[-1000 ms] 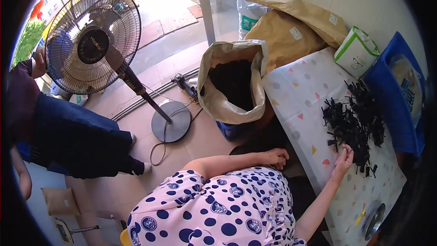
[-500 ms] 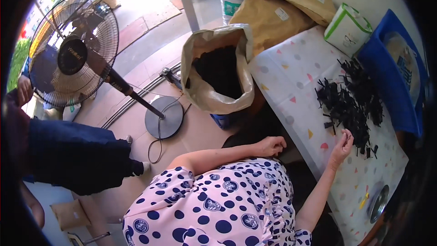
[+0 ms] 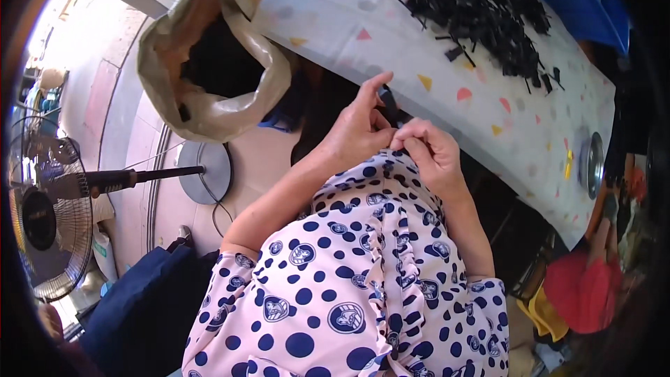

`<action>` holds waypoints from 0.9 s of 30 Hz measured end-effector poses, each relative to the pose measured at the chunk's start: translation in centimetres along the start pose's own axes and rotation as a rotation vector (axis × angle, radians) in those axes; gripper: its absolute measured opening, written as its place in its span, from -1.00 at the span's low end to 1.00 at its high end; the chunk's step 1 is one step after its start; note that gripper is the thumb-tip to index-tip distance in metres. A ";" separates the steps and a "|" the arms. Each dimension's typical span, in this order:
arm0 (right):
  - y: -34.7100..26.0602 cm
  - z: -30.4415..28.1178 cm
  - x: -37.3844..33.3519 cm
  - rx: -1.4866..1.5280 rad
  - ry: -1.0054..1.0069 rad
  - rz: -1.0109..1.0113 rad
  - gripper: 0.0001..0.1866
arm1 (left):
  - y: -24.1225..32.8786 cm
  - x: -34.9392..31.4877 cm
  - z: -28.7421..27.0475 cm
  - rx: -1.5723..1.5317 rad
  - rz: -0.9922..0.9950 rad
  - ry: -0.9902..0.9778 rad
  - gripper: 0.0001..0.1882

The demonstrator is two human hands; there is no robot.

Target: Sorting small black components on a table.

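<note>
In front of my chest, at the table's near edge, my two hands meet. My left hand (image 3: 359,126) holds a small black piece (image 3: 389,100), its index finger stretched out beside it. Fingers bent and thumb pressed in, my right hand (image 3: 434,153) pinches close against the left fingers; what is between its fingertips is hidden. Farther off on the table lies a loose pile of small black pieces (image 3: 481,17) with thin stems or strips.
A patterned cloth covers the table (image 3: 391,35). An open tan sack (image 3: 258,98) with dark contents stands at left. Beyond it are a standing fan (image 3: 45,220) and its round base (image 3: 213,171). A blue tray (image 3: 579,0) and a round metal dish (image 3: 594,166) are at right.
My right hand has left the pile's edge and come back to my left hand. A black piece now shows at the left fingers. The view has turned toward the right.
</note>
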State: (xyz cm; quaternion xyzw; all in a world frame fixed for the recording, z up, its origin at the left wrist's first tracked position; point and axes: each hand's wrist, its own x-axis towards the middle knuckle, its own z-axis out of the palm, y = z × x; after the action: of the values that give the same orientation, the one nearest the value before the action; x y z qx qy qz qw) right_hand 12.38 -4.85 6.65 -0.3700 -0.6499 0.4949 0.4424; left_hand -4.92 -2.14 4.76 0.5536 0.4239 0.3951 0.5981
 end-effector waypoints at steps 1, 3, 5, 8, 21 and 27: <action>0.0 0.1 -0.2 0.033 -0.021 0.049 -0.89 | -0.3 -0.1 0.1 -0.012 -0.019 -0.011 -0.11; 0.5 0.2 -0.5 0.089 -0.037 0.126 -0.90 | 0.1 -1.0 0.1 0.106 0.002 0.012 -0.11; 0.8 0.3 -0.8 0.126 -0.004 0.194 -0.90 | 0.0 -1.4 0.4 0.353 0.097 0.095 -0.10; 0.9 0.2 -1.2 0.218 0.007 0.372 -0.87 | 0.0 -2.0 0.7 0.365 0.062 0.130 -0.11; 1.7 1.0 -1.6 0.541 0.099 0.540 -0.91 | -2.3 -1.7 1.3 0.338 0.031 0.082 -0.45; 2.1 2.1 -1.0 0.392 0.231 0.435 -0.87 | -2.6 -1.7 2.0 0.459 0.182 0.096 -0.54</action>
State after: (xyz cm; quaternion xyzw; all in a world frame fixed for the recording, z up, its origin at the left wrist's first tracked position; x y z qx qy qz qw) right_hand 10.87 -5.94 4.11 -0.4618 -0.3934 0.6485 0.4598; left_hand -3.62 -4.60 2.38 0.6914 0.4787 0.3667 0.3979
